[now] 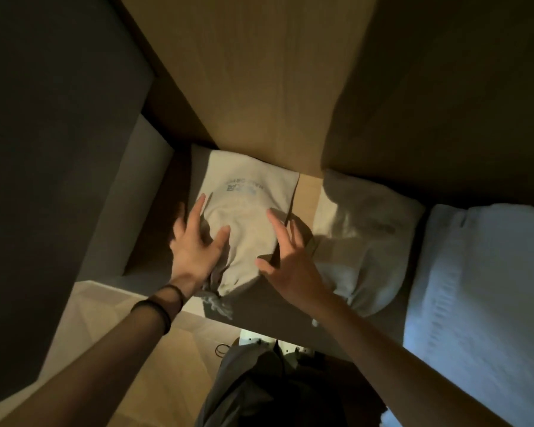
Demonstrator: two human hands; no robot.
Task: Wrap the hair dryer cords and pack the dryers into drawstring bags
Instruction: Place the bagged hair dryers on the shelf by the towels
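The left hand (195, 245) lies flat on the near left part of a cream drawstring bag (247, 208), fingers straight and spread apart, gripping nothing; the right hand (290, 260) touches the bag's right side, fingers likewise splayed, thumb at its near edge; the bag's printed end lies beyond the fingertips, its gathered neck and cord ends (218, 303) behind the left palm; a second bag (364, 241) sits just right of the right fingers, folded towels (481, 288) farther right.

Two dark bands (163, 313) round the left wrist, forearms bare, grey garment (244, 377) below
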